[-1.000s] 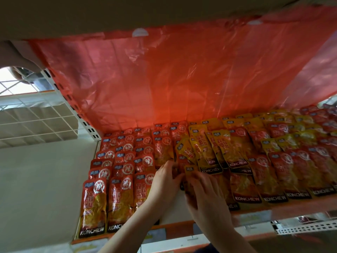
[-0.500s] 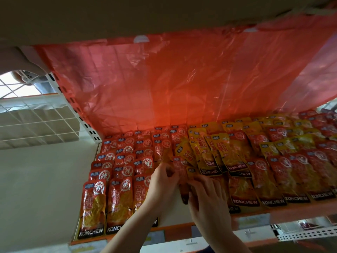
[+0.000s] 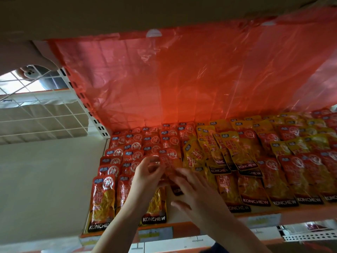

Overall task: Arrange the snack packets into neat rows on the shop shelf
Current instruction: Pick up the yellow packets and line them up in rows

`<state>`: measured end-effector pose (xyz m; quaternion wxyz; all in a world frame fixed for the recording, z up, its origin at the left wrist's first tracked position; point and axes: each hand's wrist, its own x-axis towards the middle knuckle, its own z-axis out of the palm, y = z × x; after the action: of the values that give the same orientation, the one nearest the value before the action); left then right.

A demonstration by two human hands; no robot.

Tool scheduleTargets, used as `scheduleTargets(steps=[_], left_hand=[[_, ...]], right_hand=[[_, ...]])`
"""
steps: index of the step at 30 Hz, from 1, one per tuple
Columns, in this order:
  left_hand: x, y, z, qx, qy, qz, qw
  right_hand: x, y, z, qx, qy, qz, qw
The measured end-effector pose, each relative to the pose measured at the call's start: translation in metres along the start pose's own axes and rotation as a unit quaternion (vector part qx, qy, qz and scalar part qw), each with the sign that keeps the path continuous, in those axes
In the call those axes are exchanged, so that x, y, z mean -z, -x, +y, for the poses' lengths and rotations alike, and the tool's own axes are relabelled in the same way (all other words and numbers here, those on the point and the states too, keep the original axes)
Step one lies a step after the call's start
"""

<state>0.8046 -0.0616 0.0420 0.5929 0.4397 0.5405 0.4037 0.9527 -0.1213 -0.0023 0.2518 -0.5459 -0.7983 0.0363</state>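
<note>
the left hand [image 3: 147, 177] pinches the side of a red konchew packet [image 3: 170, 164] between thumb and curled fingers, and the right hand [image 3: 197, 193] lies over that packet's lower half with fingers mostly straight, pressing rather than gripping. the packet sits in the gap between the two hands, just beyond the fingertips, at the seam where the red rows [image 3: 127, 156] to the left of the left hand meet the yellow packets [image 3: 224, 152] to the right of the right hand.

the risk, as i read it, is the overlap: the foil pouches are shingled like tiles, so tugging or sliding this one could drag its neighbours askew, and the yellow ones beside the right hand already lie tilted and loose. a slick pouch could also slip from a two-finger pinch and drop off the shelf edge [image 3: 164, 230] below the wrists.

the packet is glossy red with white characters, a round seal near the top, and a dark band at the bottom, partly hidden by the hands.
</note>
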Motion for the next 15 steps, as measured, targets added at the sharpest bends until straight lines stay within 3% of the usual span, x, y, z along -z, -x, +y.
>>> scheduleTargets(steps=[4, 9, 12, 15], left_hand=[[0.000, -0.004, 0.002, -0.021, -0.014, -0.022, 0.999], [0.003, -0.025, 0.002, -0.061, -0.211, -0.076, 0.973], [0.004, -0.026, 0.002, -0.122, -0.351, -0.021, 0.928], [0.008, -0.023, 0.000, -0.169, -0.380, 0.035, 0.909]], right_hand=[[-0.003, -0.013, 0.004, -0.014, -0.006, 0.058, 0.998], [-0.006, -0.025, 0.010, -0.045, 0.034, 0.063, 0.996], [-0.012, -0.029, 0.011, -0.033, 0.062, 0.024, 0.997], [-0.016, -0.029, 0.011, -0.022, 0.061, 0.002, 0.998]])
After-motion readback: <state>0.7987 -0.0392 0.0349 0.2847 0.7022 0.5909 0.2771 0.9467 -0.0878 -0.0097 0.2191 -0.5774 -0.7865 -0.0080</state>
